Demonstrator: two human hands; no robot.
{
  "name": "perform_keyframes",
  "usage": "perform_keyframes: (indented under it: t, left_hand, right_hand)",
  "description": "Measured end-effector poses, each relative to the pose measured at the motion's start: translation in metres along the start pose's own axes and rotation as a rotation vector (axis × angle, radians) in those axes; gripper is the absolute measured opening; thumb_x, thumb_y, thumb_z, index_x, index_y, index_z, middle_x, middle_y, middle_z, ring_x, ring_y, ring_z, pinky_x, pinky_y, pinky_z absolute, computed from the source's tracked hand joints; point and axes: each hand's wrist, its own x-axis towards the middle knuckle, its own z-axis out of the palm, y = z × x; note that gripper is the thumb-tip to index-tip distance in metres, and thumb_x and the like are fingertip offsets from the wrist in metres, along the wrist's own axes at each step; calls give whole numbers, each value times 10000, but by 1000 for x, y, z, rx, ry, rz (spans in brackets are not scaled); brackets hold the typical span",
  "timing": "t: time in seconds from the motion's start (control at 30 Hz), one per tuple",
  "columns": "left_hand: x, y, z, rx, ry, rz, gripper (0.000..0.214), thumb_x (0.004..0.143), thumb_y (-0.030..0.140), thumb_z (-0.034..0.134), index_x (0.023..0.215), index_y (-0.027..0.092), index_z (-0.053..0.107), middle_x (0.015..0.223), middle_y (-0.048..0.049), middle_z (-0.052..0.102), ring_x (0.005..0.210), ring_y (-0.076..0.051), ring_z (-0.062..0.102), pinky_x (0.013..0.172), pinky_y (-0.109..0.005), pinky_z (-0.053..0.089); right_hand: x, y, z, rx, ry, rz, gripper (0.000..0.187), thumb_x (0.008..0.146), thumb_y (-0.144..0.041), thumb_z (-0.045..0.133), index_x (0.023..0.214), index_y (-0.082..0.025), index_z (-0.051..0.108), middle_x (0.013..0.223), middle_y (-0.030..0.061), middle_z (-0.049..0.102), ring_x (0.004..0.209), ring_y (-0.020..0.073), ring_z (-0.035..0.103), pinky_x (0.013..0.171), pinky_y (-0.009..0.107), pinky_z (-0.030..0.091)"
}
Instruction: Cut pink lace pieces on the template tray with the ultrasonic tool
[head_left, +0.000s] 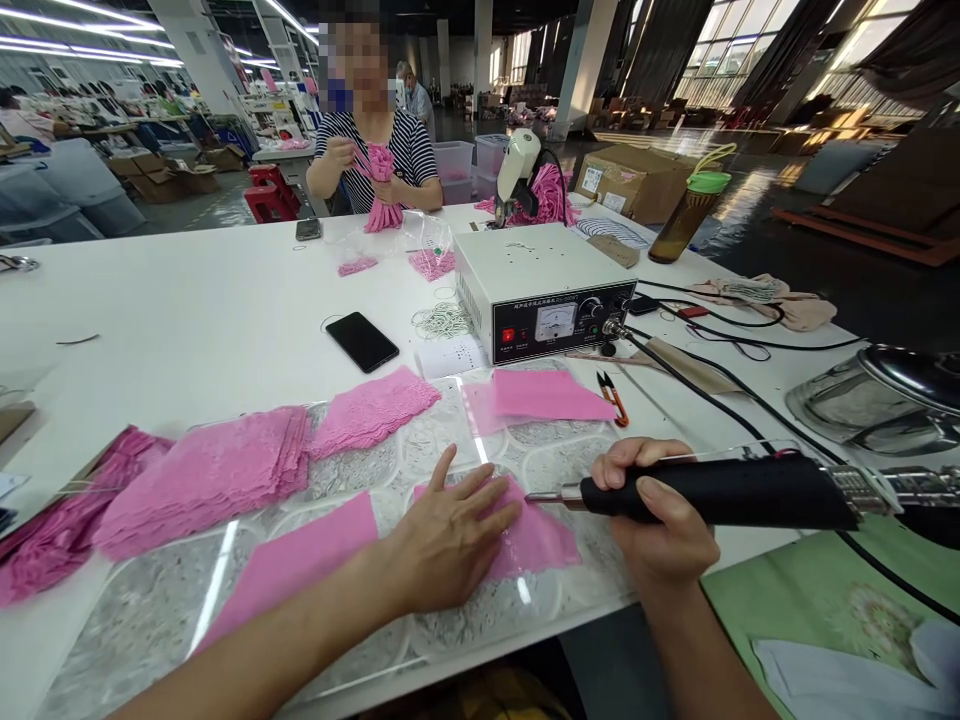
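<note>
My left hand [454,535] lies flat with spread fingers, pressing a thin pink fabric piece [544,545] onto the clear mat [315,560]. In my right hand [660,510] is a black-handled ultrasonic welding pen [697,490], its fingers wrapped round the handle. The pen's metal tip points left and meets the pink fabric close to my left fingertips. Under my left forearm another pink sheet [300,560] is partly hidden. Beyond my hands lie a flat pink stack [551,393] and a scalloped pink stack [375,408]. A larger pink pile [214,470] sits to the left.
A white control box [555,290] with cables stands behind the mat. Orange thread snips [613,398], a black phone [362,341], a glass jar [877,400] and a bottle [686,220] are around. Across the table a person [382,150] holds a pink bundle [382,190].
</note>
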Motion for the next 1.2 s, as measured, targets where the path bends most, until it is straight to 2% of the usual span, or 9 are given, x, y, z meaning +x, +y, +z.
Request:
perform_keyframes:
  t: [0.17,0.37,0.5,1.2]
  left_hand:
    - [-1,-1,0,5,9,4,379,965,312,431,1327,234,512,1344,-90,552,1287,-291,461,1148,-617,136]
    - [0,-2,-2,-16,-23,-1,386,965,289,416,1337,240,508,1344,-92,551,1286,-293,462,1134,-642,141]
    - [0,-1,-3,-9,-11,6,383,963,301,429,1336,277,512,1328,-86,557,1271,-292,475,1127,-644,157]
    - [0,-1,-1,31,-4,11,378,958,330,449,1322,278,535,1307,-91,558,1247,-299,484,1109,-651,183]
  right_hand:
    - [1,-1,1,2,-19,8,92,657,-219,600,741,-207,565,705,-2,555,540,104,506,521,281,450]
    - [0,-13,-11,2,50,-11,118,637,-229,610,747,-198,579,695,-2,546,524,100,482,495,275,434]
    - [-4,-18,-17,10,6,-19,120,662,-225,628,769,-193,586,712,6,569,530,100,490,495,274,437]
    - [-6,-8,-13,6,-63,-6,82,700,-214,612,777,-199,587,739,7,570,554,102,521,526,280,466]
